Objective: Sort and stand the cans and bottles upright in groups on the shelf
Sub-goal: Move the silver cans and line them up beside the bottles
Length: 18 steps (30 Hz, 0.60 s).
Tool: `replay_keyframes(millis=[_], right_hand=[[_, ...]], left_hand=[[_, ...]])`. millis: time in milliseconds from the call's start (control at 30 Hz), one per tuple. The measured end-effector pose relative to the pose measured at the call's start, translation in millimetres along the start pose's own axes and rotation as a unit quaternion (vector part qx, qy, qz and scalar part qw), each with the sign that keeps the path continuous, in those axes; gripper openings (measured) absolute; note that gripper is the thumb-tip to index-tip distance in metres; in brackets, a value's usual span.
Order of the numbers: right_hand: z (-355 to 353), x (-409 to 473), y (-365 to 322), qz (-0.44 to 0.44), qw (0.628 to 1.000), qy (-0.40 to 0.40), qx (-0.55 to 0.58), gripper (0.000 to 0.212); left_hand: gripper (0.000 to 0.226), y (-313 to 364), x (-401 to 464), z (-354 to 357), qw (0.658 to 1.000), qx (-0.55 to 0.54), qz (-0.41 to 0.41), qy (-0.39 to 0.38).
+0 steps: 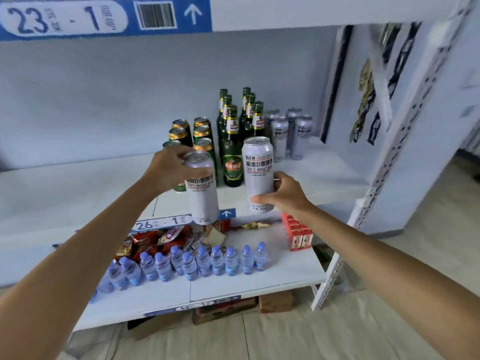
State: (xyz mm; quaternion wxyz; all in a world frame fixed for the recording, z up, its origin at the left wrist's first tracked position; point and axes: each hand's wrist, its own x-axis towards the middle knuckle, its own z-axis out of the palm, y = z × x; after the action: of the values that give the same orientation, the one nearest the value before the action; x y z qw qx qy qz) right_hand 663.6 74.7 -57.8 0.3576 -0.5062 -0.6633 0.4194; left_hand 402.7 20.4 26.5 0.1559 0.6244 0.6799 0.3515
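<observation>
A: What do the hands hold?

B: The left hand (166,168) is clamped on one white can (202,188), the right hand (281,194) on another white can (258,174), both upright above the near edge of the shelf (65,193).

A: And farther back?

B: Green bottles (233,131) stand between gold-topped cans (193,133) at left and silver cans (291,131) at right.

A white metal rack (374,193) with perforated uprights stands against a pale blue-grey wall (104,100) in even, soft light. The floor (405,255) is light beige tile. Cardboard boxes (275,302) sit on it under the lowest board.
</observation>
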Motion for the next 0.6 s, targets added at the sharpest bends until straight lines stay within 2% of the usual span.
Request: replay_keyframes(millis=[200, 300, 467, 600], right_hand=[[-111.5, 33.9, 51.1, 0.009, 1.0, -0.006, -0.025, 0.069], [-149.9, 55.4, 70.8, 0.016, 1.0, -0.008, -0.022, 0.066], [-180.0, 102.2, 102.4, 0.042, 0.999, -0.001, -0.004, 0.069], [-186.1, 148.1, 121.3, 0.048, 0.999, 0.01, 0.002, 0.075]], left_hand=[[0.054, 89.6, 34.6, 88.2, 1.0, -0.004, 0.003, -0.026], [0.058, 118.6, 61.9, 122.4, 0.999, -0.004, -0.002, -0.04], [0.065, 146.7, 113.7, 168.4, 0.998, 0.0, -0.01, -0.061], [0.053, 147.4, 151.0, 199.8, 0.998, 0.006, -0.005, -0.068]])
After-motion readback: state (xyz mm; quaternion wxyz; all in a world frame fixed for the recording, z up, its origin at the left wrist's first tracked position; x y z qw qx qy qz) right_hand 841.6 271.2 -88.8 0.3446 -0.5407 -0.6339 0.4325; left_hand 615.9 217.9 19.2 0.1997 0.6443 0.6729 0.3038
